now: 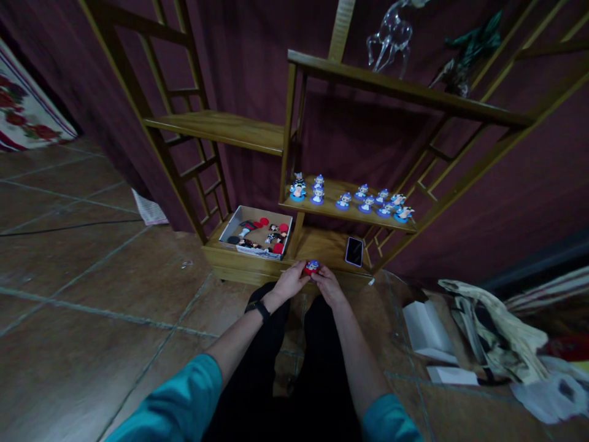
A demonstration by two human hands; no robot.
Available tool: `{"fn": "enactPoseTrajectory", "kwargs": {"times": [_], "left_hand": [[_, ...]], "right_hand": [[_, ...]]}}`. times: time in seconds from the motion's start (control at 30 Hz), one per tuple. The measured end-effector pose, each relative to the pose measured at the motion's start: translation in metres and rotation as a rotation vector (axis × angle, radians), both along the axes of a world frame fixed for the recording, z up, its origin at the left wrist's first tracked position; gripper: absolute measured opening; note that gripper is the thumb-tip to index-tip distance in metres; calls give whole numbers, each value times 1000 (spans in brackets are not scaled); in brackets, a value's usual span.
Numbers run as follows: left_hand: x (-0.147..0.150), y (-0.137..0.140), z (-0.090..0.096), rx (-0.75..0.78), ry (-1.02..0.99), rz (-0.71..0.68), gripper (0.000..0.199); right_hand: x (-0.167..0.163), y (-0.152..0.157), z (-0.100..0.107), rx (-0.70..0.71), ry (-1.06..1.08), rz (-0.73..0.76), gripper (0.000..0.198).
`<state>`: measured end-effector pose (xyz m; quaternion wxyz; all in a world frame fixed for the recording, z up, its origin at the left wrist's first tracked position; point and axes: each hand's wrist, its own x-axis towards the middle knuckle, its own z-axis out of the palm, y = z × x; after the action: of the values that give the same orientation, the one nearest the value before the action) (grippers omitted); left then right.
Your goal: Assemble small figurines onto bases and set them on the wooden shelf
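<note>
Between my two hands sits a small figurine with a blue-purple top and a red round base. My left hand closes on its left side, and my right hand grips it from the right. Just beyond my left hand, an open cardboard box holds several small figures with red and dark bases lying on their sides. On the shelf above, several blue-and-white figurines stand upright on blue and purple bases.
A phone or tablet lies on the lower right shelf. A clear glass animal and a dark green figure stand on the top shelf. White boxes, a cream cloth bag and a plastic bag lie on the floor at right.
</note>
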<state>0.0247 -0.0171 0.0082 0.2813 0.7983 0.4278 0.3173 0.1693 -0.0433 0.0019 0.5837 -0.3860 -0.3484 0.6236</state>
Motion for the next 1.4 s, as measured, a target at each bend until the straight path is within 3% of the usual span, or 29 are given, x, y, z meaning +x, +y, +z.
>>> {"fn": "enactPoseTrajectory", "kwargs": {"times": [0.3,0.53,0.73,1.03,1.4], "left_hand": [[-10,1,23,117,323,-67,47],[-10,-1,28,287,525,-58,36],[-8,-5,26,400,592,-47,28],[-7,-12,26,522,642,-50,33],[-8,-17,31,504,635,-82,37]], "right_hand": [[-1,5,-6,-45,-34,18,50],[-3,10,-11,-30,-107,12,50],[-3,13,-17,3,-182,-2,43],[0,10,-16,34,-212,-18,38],[-2,7,-11,4,-205,-28,36]]}}
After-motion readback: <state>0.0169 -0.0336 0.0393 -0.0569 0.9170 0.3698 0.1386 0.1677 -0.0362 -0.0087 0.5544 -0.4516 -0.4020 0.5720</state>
